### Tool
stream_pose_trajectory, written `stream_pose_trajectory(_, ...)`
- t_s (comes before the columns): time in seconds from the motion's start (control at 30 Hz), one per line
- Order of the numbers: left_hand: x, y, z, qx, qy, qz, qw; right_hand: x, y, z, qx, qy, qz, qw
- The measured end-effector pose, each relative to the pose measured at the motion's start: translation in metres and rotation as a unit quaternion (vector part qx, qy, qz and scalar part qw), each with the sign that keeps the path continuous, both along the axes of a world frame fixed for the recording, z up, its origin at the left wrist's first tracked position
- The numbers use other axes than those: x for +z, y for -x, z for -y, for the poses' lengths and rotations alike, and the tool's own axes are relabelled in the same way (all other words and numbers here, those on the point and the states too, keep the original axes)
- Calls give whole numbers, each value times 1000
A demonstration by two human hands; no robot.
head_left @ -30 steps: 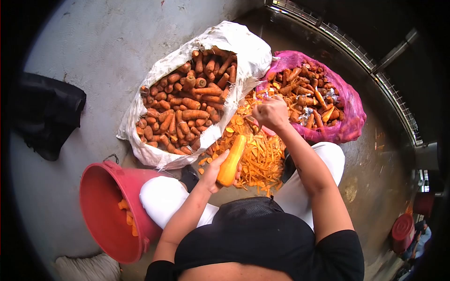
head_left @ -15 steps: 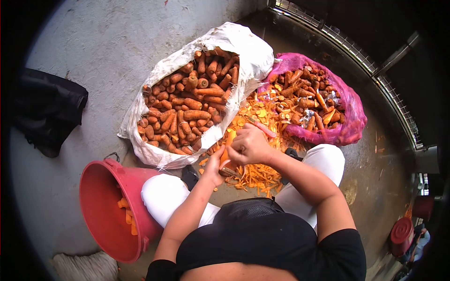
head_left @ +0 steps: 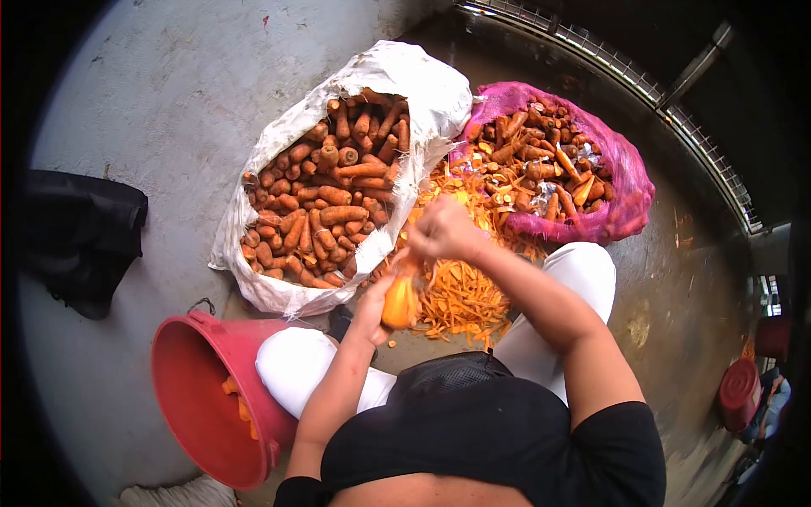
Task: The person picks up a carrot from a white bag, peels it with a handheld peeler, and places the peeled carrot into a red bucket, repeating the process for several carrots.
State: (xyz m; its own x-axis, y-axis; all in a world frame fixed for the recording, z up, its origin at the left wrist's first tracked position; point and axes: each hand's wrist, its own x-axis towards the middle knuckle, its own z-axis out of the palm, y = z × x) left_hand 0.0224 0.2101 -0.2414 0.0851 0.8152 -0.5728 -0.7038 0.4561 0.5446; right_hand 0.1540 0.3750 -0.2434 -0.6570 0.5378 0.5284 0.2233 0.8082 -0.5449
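Note:
My left hand (head_left: 372, 311) is wrapped round a peeled carrot (head_left: 400, 302), whose bright orange thick end points down toward me. Just above it, my right hand (head_left: 442, 230) is closed in a fist, blurred by motion; the tool it grips is mostly hidden. Under both hands lies a pile of orange peelings (head_left: 460, 296) on the floor. Beyond my left hand, an open white sack (head_left: 431, 80) holds many unpeeled carrots (head_left: 334, 196). Farther right, a pink mesh sack (head_left: 627, 182) contains carrots and scraps.
A red bucket (head_left: 190, 389) lies tilted at my left knee with several peeled pieces (head_left: 243, 410) inside. Black cloth (head_left: 89, 237) is at the far left. At the right stand a red container (head_left: 739, 389) and part of another person (head_left: 773, 406).
My right hand has moved up slightly, away from my left. The carrot now shows its thick orange end toward me. The whole view has shifted a little.

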Motion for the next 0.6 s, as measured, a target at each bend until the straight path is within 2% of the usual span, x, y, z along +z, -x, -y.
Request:
stream_pose_trajectory(0.03, 0, 0, 5, -22, 2, 11, 1000, -6, -6, -20, -45, -28, 7, 999)
stream_pose_trajectory(0.07, 0, 1, 9, -46, 5, 23, 999, 9, -16, -31, -103, -31, 98, 989)
stream_pose_trajectory(0.1, 0, 3, 12, -70, 8, 34, 997, -6, -23, -47, -125, -34, 170, 977)
stream_pose_trajectory(0.17, 7, 6, 10, -67, -12, 54, 996, -12, -31, -53, -208, 31, 213, 954)
stream_pose_trajectory(0.27, 13, 5, 6, -25, -10, 35, 999, -15, -26, -46, -236, 41, 184, 953)
stream_pose_trajectory(0.37, 4, 6, 1, 6, 1, 72, 997, 4, -17, -24, -182, 99, 132, 969)
stream_pose_trajectory(0.43, -7, 9, 0, 13, 14, 39, 999, 15, -12, -7, -85, 140, 79, 983)
stream_pose_trajectory(0.5, -6, 4, -3, 24, 19, -11, 999, 12, -5, 11, 10, 92, 20, 996)
stream_pose_trajectory(0.53, 0, -4, -10, 94, 76, 18, 993, 15, -2, 20, 32, 40, 22, 998)
stream_pose_trajectory(0.57, -4, -4, -11, 92, 83, 39, 992, 17, 0, 28, 53, -12, 24, 998)
stream_pose_trajectory(0.6, -13, -1, -12, 90, 90, 60, 990, 15, 2, 34, 81, -9, 13, 997)
